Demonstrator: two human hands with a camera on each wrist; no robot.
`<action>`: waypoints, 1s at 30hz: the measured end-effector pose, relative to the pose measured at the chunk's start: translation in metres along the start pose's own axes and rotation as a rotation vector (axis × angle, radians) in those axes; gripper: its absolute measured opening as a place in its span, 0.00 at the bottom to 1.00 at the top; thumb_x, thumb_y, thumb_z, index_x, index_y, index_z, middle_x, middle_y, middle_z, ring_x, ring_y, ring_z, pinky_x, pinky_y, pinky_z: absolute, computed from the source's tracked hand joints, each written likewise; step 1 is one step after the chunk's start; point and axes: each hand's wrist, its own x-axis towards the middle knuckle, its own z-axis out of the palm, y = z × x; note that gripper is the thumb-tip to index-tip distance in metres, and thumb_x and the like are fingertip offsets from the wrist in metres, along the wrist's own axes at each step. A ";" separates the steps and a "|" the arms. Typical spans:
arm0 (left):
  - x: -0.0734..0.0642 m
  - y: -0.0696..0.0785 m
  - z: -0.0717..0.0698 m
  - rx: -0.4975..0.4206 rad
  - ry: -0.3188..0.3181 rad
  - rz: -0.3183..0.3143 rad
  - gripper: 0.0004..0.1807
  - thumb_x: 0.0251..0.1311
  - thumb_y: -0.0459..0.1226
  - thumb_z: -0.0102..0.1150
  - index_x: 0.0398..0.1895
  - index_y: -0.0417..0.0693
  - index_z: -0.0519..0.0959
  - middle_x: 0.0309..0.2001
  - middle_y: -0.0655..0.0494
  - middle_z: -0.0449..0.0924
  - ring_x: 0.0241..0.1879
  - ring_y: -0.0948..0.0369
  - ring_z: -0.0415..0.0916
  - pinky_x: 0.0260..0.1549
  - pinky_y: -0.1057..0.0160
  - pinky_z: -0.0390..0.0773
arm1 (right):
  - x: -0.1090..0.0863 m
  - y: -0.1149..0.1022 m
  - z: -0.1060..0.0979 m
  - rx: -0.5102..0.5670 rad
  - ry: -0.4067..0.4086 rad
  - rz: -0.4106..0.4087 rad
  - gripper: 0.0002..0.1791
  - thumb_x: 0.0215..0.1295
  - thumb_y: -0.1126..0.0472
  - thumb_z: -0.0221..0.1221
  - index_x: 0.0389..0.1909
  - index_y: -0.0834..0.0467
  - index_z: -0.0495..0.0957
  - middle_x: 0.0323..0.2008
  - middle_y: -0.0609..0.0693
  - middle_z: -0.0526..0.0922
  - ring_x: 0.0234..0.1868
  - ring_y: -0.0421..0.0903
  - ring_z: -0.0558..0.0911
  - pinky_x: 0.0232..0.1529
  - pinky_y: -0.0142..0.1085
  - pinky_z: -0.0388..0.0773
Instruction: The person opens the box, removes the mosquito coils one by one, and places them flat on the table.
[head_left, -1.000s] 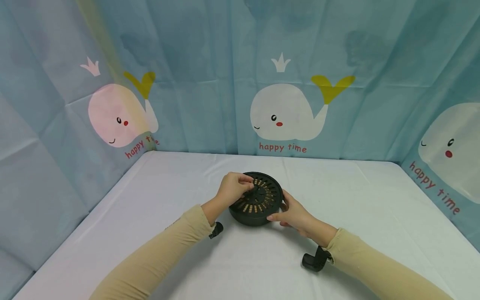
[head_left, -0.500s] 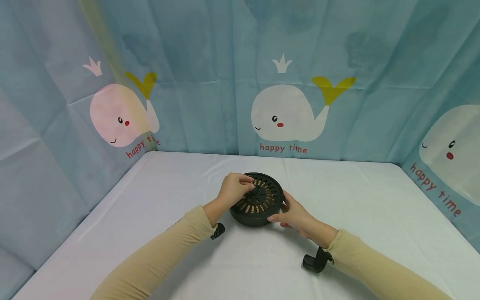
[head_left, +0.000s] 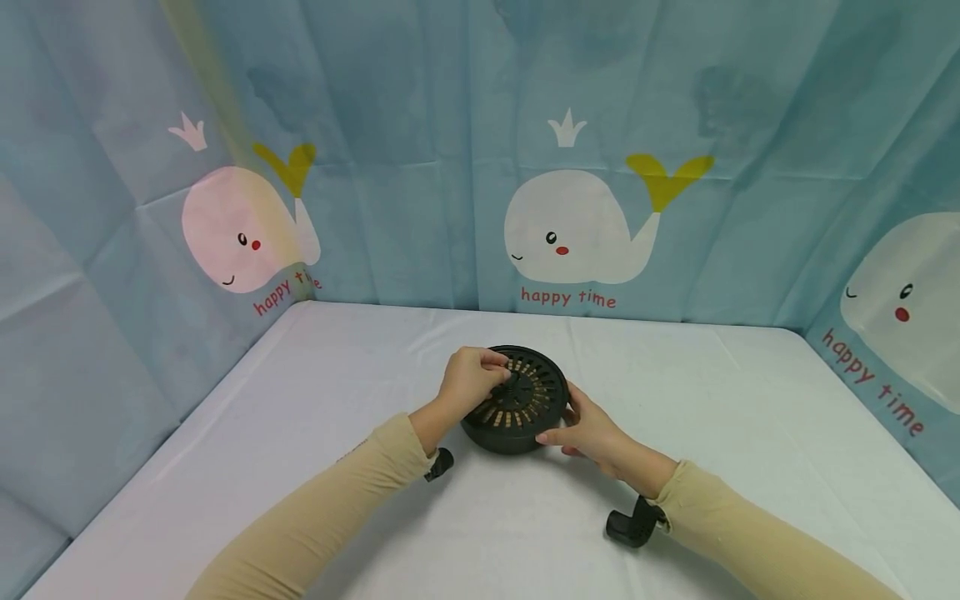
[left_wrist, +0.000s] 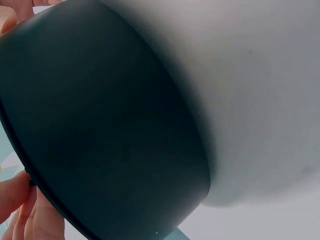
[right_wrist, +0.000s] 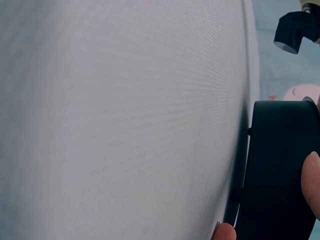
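A round black container [head_left: 504, 441], which looks like a mosquito-coil burner, stands near the middle of the white table. Its black lid [head_left: 534, 407] has a ring of slots with tan showing through. My left hand [head_left: 465, 382] reaches over the lid, thumb and fingertips pinching a small black part near its centre that they mostly hide. With thumb in front and fingers behind, my right hand [head_left: 592, 432] grips the container's right side. The smooth dark wall [left_wrist: 120, 125] fills much of the left wrist view. In the right wrist view, my right thumb [right_wrist: 312, 182] presses on the wall.
A white cloth [head_left: 712, 392] covers the table. Blue curtains [head_left: 405, 225] with whale prints hang behind it and at both sides. Black wrist devices [head_left: 632, 522] hang below both sleeves, close above the cloth.
Both hands keep their hold on the container and lid. The whole head view shifts very slightly; otherwise nothing has visibly moved.
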 end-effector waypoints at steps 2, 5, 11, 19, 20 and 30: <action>0.000 0.000 0.001 0.002 0.004 -0.002 0.11 0.62 0.30 0.62 0.47 0.36 0.84 0.38 0.48 0.86 0.32 0.57 0.83 0.26 0.64 0.81 | 0.000 0.000 0.000 0.000 0.002 0.001 0.58 0.53 0.67 0.71 0.78 0.52 0.42 0.77 0.58 0.40 0.74 0.61 0.48 0.49 0.51 0.77; 0.000 0.000 0.001 0.013 0.011 0.006 0.11 0.62 0.30 0.62 0.47 0.36 0.84 0.37 0.49 0.86 0.30 0.57 0.82 0.25 0.65 0.80 | 0.000 0.000 0.000 0.002 0.002 -0.002 0.58 0.53 0.67 0.71 0.78 0.52 0.43 0.77 0.58 0.41 0.74 0.61 0.48 0.49 0.50 0.77; -0.001 0.000 0.002 0.021 0.024 0.002 0.12 0.61 0.30 0.64 0.46 0.36 0.84 0.36 0.49 0.86 0.29 0.57 0.82 0.25 0.65 0.80 | -0.001 0.000 0.000 0.008 -0.004 -0.006 0.58 0.54 0.67 0.71 0.78 0.53 0.42 0.77 0.58 0.40 0.74 0.61 0.48 0.50 0.51 0.77; -0.002 0.003 0.003 0.011 0.039 -0.015 0.11 0.60 0.30 0.64 0.46 0.36 0.84 0.37 0.48 0.86 0.31 0.57 0.82 0.26 0.64 0.81 | -0.001 0.000 0.000 0.006 -0.007 -0.005 0.58 0.54 0.67 0.71 0.78 0.52 0.42 0.77 0.58 0.40 0.74 0.61 0.48 0.50 0.52 0.76; -0.003 0.003 0.003 0.011 0.041 -0.016 0.11 0.60 0.30 0.64 0.46 0.35 0.84 0.37 0.48 0.86 0.31 0.57 0.83 0.26 0.64 0.81 | -0.002 -0.001 0.000 0.006 -0.007 -0.005 0.58 0.54 0.67 0.71 0.78 0.53 0.42 0.77 0.58 0.40 0.74 0.61 0.48 0.50 0.52 0.76; -0.002 0.006 0.004 -0.004 0.052 -0.033 0.10 0.60 0.29 0.64 0.44 0.35 0.84 0.38 0.47 0.86 0.34 0.56 0.83 0.26 0.64 0.82 | -0.001 -0.001 -0.001 0.005 -0.012 -0.012 0.58 0.54 0.67 0.71 0.78 0.53 0.42 0.77 0.59 0.40 0.74 0.61 0.48 0.50 0.52 0.76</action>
